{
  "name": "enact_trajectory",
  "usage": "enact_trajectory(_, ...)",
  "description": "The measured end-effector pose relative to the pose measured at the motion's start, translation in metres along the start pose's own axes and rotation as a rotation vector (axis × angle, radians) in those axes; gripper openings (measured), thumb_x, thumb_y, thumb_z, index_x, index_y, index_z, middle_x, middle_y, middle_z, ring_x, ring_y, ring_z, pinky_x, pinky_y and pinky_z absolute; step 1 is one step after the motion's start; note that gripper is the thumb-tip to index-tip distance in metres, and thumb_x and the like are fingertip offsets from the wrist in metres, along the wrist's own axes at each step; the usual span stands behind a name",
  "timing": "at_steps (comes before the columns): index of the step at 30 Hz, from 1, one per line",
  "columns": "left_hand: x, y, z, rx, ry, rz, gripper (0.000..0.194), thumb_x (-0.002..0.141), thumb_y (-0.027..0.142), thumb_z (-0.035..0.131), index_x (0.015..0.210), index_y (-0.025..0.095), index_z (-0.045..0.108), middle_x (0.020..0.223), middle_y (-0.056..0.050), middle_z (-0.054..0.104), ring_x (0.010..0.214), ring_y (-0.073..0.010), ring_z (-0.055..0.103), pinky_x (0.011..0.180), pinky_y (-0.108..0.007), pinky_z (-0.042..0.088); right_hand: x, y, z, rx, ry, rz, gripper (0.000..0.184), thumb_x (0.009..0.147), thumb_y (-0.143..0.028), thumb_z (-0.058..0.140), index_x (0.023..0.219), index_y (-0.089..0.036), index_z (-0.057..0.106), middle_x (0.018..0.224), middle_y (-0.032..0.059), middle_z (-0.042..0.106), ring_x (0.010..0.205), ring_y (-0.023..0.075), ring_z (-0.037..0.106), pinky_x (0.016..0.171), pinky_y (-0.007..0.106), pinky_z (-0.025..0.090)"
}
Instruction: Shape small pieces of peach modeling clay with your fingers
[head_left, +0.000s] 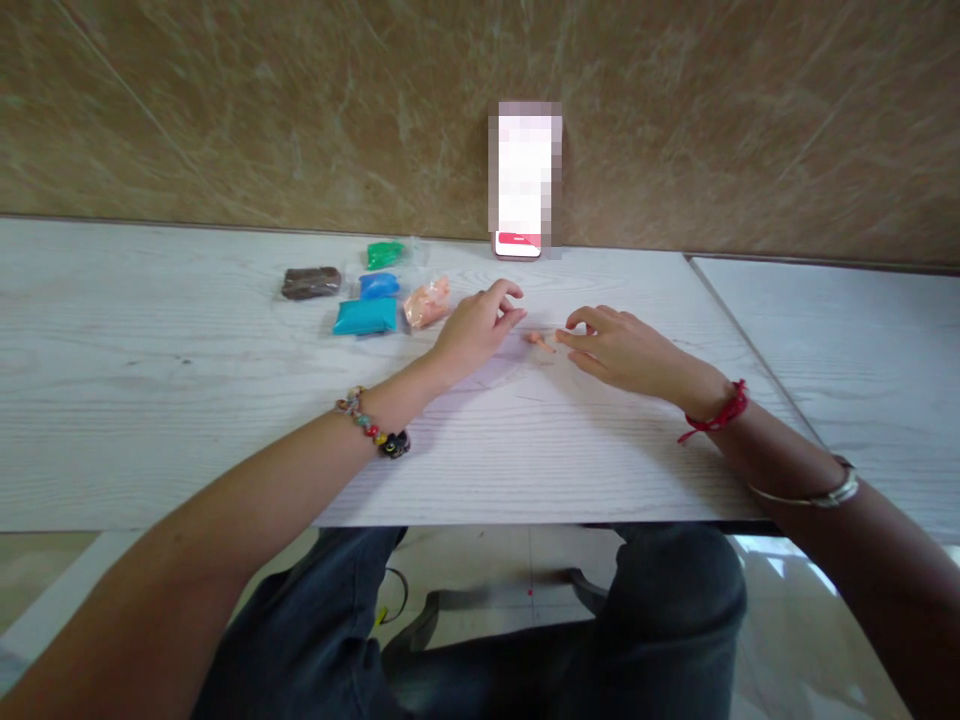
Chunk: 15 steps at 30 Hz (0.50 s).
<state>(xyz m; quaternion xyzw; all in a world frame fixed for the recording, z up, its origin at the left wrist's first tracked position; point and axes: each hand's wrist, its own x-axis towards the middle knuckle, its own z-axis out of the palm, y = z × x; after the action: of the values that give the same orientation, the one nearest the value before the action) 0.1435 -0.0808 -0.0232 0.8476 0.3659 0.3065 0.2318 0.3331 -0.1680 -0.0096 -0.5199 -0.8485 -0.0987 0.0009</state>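
A small peach-coloured piece of modelling clay (534,340), with a rounded end and a thin tail, lies on the white table between my hands. My left hand (481,328) is just left of it, its fingers loosely bent and apart, holding nothing that I can see. On the other side, my right hand (619,348) hovers close to the tail, fingers bent and spread, also without anything visible in them. Beside my left hand rests a clear packet of peach clay (427,303). Farther left lie a teal packet (365,317), a blue packet (379,286), a green packet (385,255) and a brown packet (311,283).
A phone (517,245) with a lit, partly blurred screen leans against the brown marbled wall (262,120). The white wood-grain table (187,420) has a seam running down its right side. My knees are below the table's front edge.
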Motion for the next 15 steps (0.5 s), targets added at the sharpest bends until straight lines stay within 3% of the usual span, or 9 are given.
enact_trajectory(5,0.001,0.0,0.0,0.011,-0.026,-0.005,0.018,0.084,0.022,0.052,0.102,0.018,0.053,0.081,-0.001,0.063,0.073,-0.0115,0.057,0.064,-0.023,0.041,0.004,-0.005,-0.001,0.021,-0.033,0.1,0.044,0.093,-0.041,0.027,0.126,-0.018,0.046,0.122,0.0134,0.049,0.096,0.0243,0.049,0.067,0.033,0.038)
enact_trajectory(10,0.002,-0.002,0.0,0.019,-0.002,-0.029,0.019,0.085,0.022,0.051,0.103,0.017,0.053,0.081,-0.002,0.063,0.072,-0.0117,0.057,0.064,-0.024,0.04,-0.002,0.003,-0.005,0.033,-0.064,0.024,0.04,0.092,-0.04,0.03,0.125,-0.027,0.049,0.123,0.0108,0.048,0.095,0.0234,0.048,0.068,0.033,0.038)
enact_trajectory(15,0.003,-0.005,0.002,0.025,-0.016,-0.004,0.02,0.084,0.023,0.051,0.104,0.018,0.052,0.079,-0.001,0.063,0.071,-0.0119,0.057,0.064,-0.024,0.041,0.002,0.007,0.004,0.112,0.011,0.065,0.039,0.092,-0.039,0.031,0.127,-0.031,0.048,0.121,0.0105,0.049,0.096,0.0239,0.048,0.07,0.035,0.038)
